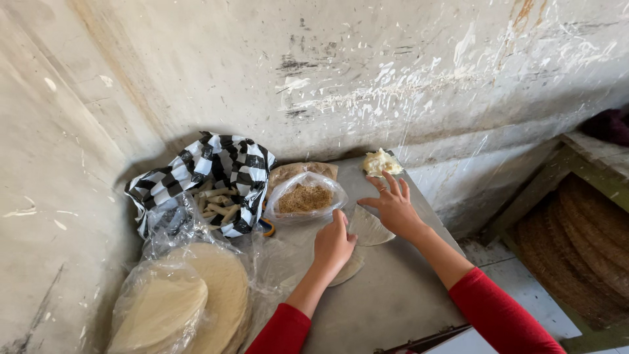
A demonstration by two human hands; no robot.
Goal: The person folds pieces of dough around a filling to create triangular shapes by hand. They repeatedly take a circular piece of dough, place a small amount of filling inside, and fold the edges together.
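Far left, a stack of round wrappers (196, 295) in clear plastic, then a black-and-white checked bag (229, 167). Left hand (333, 244) presses fingers-together on a thin wrapper sheet (367, 226) lying mid-table (393, 295); right hand (393, 206) rests on it, fingers spread. Beyond, a pale dough lump (381, 162).

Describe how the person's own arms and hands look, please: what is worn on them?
Both arms wear red long sleeves, pushed up so the forearms are bare. The left hand is bare, with no glove. The right hand is also ungloved and seems to carry a thin ring on one finger. No watch or bracelet shows.
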